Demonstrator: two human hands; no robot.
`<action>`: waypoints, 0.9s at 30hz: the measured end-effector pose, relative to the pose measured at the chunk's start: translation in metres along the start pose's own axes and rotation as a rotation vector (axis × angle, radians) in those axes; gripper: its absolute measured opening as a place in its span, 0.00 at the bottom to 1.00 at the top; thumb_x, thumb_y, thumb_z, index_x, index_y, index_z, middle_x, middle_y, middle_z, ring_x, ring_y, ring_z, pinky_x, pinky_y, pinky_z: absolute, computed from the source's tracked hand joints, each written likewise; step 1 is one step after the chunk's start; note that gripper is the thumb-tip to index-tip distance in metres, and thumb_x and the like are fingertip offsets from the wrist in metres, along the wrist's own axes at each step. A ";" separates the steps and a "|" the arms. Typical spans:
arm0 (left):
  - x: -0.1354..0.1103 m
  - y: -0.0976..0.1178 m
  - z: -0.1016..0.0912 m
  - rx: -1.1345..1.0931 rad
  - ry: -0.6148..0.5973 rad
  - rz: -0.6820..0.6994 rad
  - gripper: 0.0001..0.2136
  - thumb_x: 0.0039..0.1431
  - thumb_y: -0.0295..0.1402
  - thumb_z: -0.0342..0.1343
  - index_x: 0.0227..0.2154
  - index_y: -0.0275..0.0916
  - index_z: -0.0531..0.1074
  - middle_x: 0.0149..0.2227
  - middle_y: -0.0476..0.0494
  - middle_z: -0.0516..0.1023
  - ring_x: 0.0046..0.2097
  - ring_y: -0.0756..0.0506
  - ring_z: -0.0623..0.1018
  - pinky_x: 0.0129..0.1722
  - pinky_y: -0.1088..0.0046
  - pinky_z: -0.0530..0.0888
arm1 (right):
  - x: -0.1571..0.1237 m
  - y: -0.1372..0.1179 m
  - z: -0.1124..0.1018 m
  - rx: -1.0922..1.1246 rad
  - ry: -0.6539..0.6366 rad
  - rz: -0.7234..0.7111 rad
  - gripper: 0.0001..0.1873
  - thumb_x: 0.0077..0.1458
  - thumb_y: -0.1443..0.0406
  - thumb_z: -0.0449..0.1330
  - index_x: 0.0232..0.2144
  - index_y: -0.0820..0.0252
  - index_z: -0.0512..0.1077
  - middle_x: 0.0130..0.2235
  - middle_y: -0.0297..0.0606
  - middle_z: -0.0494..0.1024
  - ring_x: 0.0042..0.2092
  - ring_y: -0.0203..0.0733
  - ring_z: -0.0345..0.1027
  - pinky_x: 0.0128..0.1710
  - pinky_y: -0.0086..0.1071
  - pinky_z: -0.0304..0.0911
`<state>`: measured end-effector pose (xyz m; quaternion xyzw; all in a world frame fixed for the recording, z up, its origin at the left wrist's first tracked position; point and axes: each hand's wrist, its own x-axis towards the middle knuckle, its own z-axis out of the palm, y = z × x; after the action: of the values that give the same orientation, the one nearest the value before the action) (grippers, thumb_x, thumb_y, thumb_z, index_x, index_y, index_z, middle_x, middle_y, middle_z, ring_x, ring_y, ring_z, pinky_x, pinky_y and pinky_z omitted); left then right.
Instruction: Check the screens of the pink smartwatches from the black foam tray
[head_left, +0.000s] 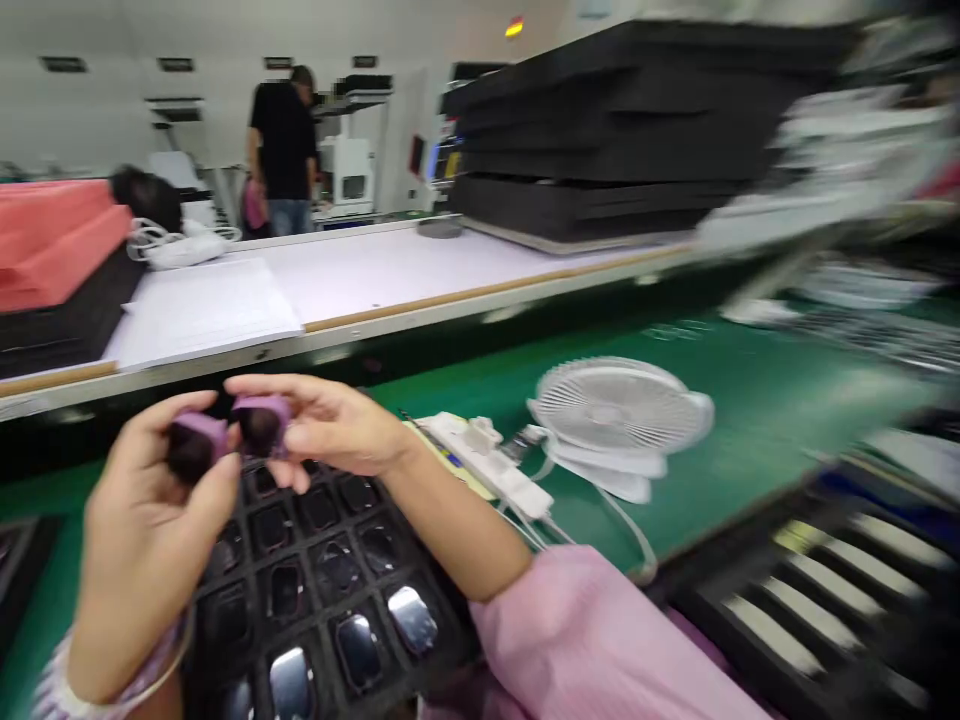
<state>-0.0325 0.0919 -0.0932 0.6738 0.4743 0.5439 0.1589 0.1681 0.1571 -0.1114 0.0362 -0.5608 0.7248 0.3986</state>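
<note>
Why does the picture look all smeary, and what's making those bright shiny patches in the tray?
Head view: the right side is smeared, worst around the white stack, probably from camera movement; head view: the left hand and right hand look clearer; head view: glare whitens several glossy pieces.

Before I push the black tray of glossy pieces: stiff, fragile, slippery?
The black tray is probably stiff: thick dividers cross it. Its glossy pieces may be slippery and scratch easily, given mirror-like faces. Set between dividers, they'd likely stay put if pushed level.
</note>
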 end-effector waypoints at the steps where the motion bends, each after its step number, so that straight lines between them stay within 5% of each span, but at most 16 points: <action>1: 0.001 0.002 0.001 -0.046 -0.002 0.000 0.20 0.57 0.38 0.65 0.53 0.44 0.76 0.44 0.45 0.81 0.40 0.47 0.82 0.38 0.75 0.79 | 0.001 0.006 -0.001 0.021 0.020 -0.005 0.29 0.64 0.61 0.72 0.63 0.55 0.70 0.46 0.37 0.78 0.35 0.35 0.77 0.32 0.24 0.75; 8: 0.005 -0.002 0.009 -0.053 0.010 0.032 0.17 0.58 0.32 0.60 0.51 0.41 0.74 0.41 0.45 0.79 0.35 0.49 0.79 0.28 0.79 0.73 | -0.001 0.019 0.002 0.007 0.225 0.070 0.34 0.56 0.54 0.76 0.61 0.52 0.71 0.46 0.37 0.79 0.30 0.33 0.72 0.29 0.27 0.72; 13: 0.011 -0.008 0.011 -0.051 0.025 0.020 0.16 0.59 0.35 0.60 0.50 0.40 0.74 0.35 0.48 0.77 0.30 0.51 0.74 0.27 0.78 0.72 | 0.003 0.025 0.000 -0.033 0.254 0.056 0.34 0.55 0.54 0.76 0.61 0.48 0.72 0.44 0.34 0.78 0.30 0.34 0.70 0.30 0.28 0.70; 20: 0.017 -0.023 0.021 -0.121 0.090 -0.021 0.20 0.57 0.35 0.62 0.52 0.40 0.72 0.42 0.43 0.77 0.40 0.47 0.78 0.35 0.74 0.76 | 0.005 0.028 -0.001 -0.168 0.340 0.051 0.35 0.58 0.54 0.71 0.65 0.46 0.67 0.52 0.38 0.77 0.34 0.36 0.69 0.33 0.32 0.69; 27: 0.012 -0.017 0.024 -0.123 0.172 0.058 0.19 0.59 0.34 0.62 0.53 0.41 0.73 0.46 0.43 0.78 0.41 0.48 0.78 0.39 0.76 0.77 | 0.003 0.026 0.002 -0.182 0.389 0.045 0.34 0.58 0.53 0.70 0.64 0.45 0.67 0.51 0.38 0.77 0.33 0.36 0.67 0.36 0.34 0.70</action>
<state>-0.0199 0.1174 -0.1071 0.6272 0.4324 0.6319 0.1429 0.1496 0.1557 -0.1297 -0.1530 -0.5370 0.6733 0.4846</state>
